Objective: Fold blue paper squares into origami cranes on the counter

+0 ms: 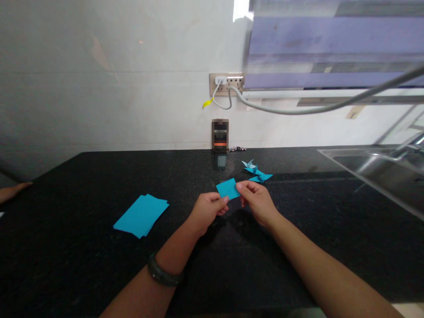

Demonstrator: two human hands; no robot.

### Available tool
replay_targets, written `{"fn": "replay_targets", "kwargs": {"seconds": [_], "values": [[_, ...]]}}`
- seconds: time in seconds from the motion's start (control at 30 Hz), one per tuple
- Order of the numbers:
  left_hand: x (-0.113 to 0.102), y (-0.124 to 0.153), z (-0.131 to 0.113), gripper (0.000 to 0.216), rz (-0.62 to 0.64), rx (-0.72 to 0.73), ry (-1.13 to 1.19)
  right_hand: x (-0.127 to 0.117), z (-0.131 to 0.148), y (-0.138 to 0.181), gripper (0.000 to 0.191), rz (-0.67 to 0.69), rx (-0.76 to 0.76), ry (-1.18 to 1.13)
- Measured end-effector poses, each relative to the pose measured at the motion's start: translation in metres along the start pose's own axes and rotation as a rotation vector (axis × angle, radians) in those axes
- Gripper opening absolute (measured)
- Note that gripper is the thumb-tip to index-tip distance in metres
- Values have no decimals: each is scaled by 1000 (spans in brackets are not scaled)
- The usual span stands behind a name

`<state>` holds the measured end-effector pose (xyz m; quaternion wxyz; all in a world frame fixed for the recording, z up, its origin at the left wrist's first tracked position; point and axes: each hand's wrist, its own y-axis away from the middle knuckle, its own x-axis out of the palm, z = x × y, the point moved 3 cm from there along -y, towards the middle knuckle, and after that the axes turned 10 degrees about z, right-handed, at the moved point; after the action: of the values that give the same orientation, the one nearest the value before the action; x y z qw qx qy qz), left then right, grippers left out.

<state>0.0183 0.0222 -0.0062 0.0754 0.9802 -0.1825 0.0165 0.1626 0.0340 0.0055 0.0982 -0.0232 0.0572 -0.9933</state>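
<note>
A small rectangular piece of blue paper (228, 188), seemingly folded, is held up above the dark countertop between my two hands. My left hand (209, 209) pinches its lower edge, thumb on top. With thumb and fingers, my right hand (255, 197) grips its right side. Just behind my right hand lie several folded paper cranes (258, 173), mostly blue with a paler one at the back. To the left of my left hand rests a stack of blue paper sheets (141, 215), slightly fanned out.
A phone (220, 134) leans against the wall, with a beaded string (237, 149) beside it. A steel sink (380, 170) is set in the countertop (99, 176) at right. A cable (281, 109) hangs from the wall socket (227, 84). Another person's hand (16, 191) shows at far left.
</note>
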Motion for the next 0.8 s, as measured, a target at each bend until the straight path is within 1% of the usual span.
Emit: {"fn": "replay_targets", "kwargs": {"seconds": [0.1,0.23,0.3,0.37,0.43,0.47,0.53,0.6,0.7,0.8], "values": [[-1,0,1,29,-3,-34,112,0,0,-1,26,-12,-16,-6],[0,-1,2,31,14,-41,145,-3,0,-1,27,-39,-34,43],[0,-1,2,30,13,-44,145,-3,1,0,36,-42,-86,147],[0,0,2,27,6,-42,145,-2,4,2,49,-23,-185,323],[0,-1,2,25,-8,-32,144,2,6,6,58,26,-284,499],[-1,-1,1,24,-19,-28,142,4,7,7,59,55,-317,562],[-2,-1,1,22,-42,-21,144,7,6,10,58,106,-357,635],[-3,-1,0,20,-63,-22,149,8,6,11,53,120,-385,663],[-3,0,0,19,-86,-24,135,7,7,12,48,84,-419,675],[-3,0,-1,17,-110,-21,71,5,10,11,49,51,-439,679]]}}
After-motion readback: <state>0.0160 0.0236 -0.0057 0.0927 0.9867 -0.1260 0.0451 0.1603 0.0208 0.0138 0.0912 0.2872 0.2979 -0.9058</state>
